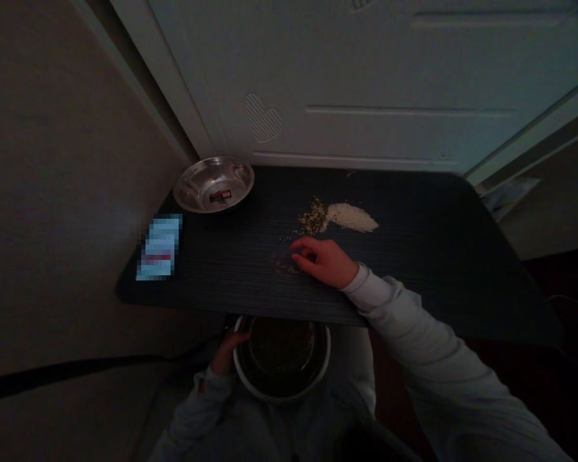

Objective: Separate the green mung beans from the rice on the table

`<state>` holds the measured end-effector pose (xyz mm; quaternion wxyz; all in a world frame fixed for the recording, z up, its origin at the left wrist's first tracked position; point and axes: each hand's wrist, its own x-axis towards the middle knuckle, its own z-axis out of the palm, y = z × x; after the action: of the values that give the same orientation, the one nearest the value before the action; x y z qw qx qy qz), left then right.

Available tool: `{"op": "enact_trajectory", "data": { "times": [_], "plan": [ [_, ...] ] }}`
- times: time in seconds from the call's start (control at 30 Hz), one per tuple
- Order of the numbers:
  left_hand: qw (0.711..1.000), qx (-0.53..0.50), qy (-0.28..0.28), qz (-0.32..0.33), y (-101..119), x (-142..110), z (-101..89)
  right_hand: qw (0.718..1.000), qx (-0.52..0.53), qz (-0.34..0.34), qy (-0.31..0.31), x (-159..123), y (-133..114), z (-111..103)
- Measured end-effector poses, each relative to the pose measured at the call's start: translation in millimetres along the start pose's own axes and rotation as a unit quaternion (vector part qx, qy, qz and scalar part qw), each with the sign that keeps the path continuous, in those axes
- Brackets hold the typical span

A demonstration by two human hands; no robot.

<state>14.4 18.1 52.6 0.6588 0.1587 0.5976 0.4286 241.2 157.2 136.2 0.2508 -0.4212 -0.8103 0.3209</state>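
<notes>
My right hand [325, 262] hovers low over the dark tabletop, its thumb and index finger curled with a small gap between them and nothing visible in it. Just beyond it lie a small heap of mixed greenish and pale grains [313, 217] and, touching that, a pile of white grains [352, 217] that looks like rice. A few loose pale bits are scattered by the fingertips. Below the table edge, my left hand [227, 351] grips the left rim of a light-rimmed bowl [328, 359] at my lap. The bowl's contents are dark and hard to make out.
A shiny metal bowl [187, 192] with a dark and red label inside stands at the table's back left. A phone with a lit, blurred screen [160, 249] lies at the left edge. A white panel with a heart pattern [264, 119] rises behind the dark table [428, 256].
</notes>
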Motion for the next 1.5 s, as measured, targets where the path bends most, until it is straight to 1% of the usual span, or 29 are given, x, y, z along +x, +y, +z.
{"op": "enact_trajectory", "data": {
  "times": [0.1,0.23,0.37,0.43,0.6,0.73,0.87,1.03,1.17,1.3,1.5],
  "plan": [
    [1.0,0.015,0.004,-0.014,-2,2,-1.0,1.0,0.017,-0.018,-0.015,0,-1,0],
    [1.0,-0.007,0.007,0.002,3,-5,6.0,0.999,0.032,-0.021,-0.003,-1,0,-2],
    [0.999,-0.01,-0.02,-0.023,9,-13,13.4,0.999,0.03,-0.016,-0.007,-1,1,-1],
    [0.999,-0.015,-0.023,-0.03,10,-15,14.8,0.999,0.029,-0.02,-0.015,-1,1,0],
    [0.999,-0.014,-0.011,-0.028,5,-11,9.7,0.999,0.038,-0.029,-0.014,-3,3,-2],
    [0.999,-0.012,-0.007,-0.034,5,-7,7.7,0.998,0.055,-0.022,-0.002,-5,5,-7],
    [0.999,-0.04,-0.022,-0.01,10,-11,14.8,0.997,0.073,-0.018,-0.009,-6,6,-10],
    [0.999,-0.038,-0.018,-0.03,13,-17,20.2,0.998,0.063,-0.019,-0.014,-5,7,-8],
    [0.999,-0.029,-0.01,-0.034,14,-16,20.0,0.998,0.055,0.002,0.011,-4,7,-9],
    [0.999,-0.036,-0.029,-0.009,13,-13,17.6,0.998,0.06,0.008,0.035,-5,7,-11],
    [0.998,-0.01,-0.002,-0.056,2,-9,6.0,0.998,0.056,-0.004,0.01,-5,8,-9]
  ]
}}
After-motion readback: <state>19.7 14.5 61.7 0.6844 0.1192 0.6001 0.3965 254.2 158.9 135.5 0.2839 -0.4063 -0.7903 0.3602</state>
